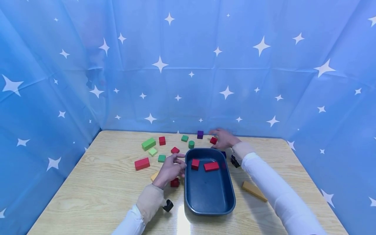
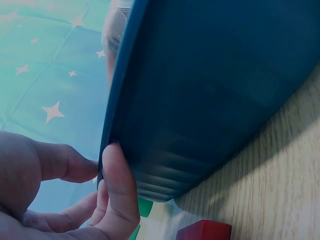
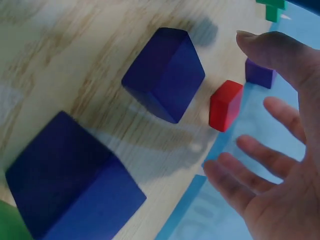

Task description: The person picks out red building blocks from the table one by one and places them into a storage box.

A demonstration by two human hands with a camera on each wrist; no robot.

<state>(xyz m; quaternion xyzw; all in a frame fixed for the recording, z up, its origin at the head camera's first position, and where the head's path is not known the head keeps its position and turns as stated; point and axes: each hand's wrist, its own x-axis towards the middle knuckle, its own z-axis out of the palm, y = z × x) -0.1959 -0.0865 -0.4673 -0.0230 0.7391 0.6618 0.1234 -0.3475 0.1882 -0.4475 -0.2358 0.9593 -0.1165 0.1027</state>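
Observation:
My left hand [image 1: 171, 169] pinches the left rim of a dark blue plastic bin [image 1: 208, 195], thumb and fingers on either side of the wall [image 2: 200, 90] in the left wrist view. Inside the bin lie a red cube [image 1: 195, 164] and a red rectangular block [image 1: 211, 166]. Beyond the bin's far right corner, my right hand [image 1: 224, 138] reaches over a small red block [image 1: 213, 140]. Its fingers are spread in the right wrist view, with a gap between them and the red block [image 3: 226, 106]. A purple cube [image 1: 200, 134] sits just left of that hand.
Left of the bin lie several blocks, among them a long red block [image 1: 142, 164], a light green block [image 1: 148, 144] and a dark red cube [image 1: 174, 182]. Dark blue blocks [image 3: 165, 75] sit under the right wrist. A yellowish plank [image 1: 254, 191] lies right of the bin. Starry blue curtains [image 1: 188, 81] border the table.

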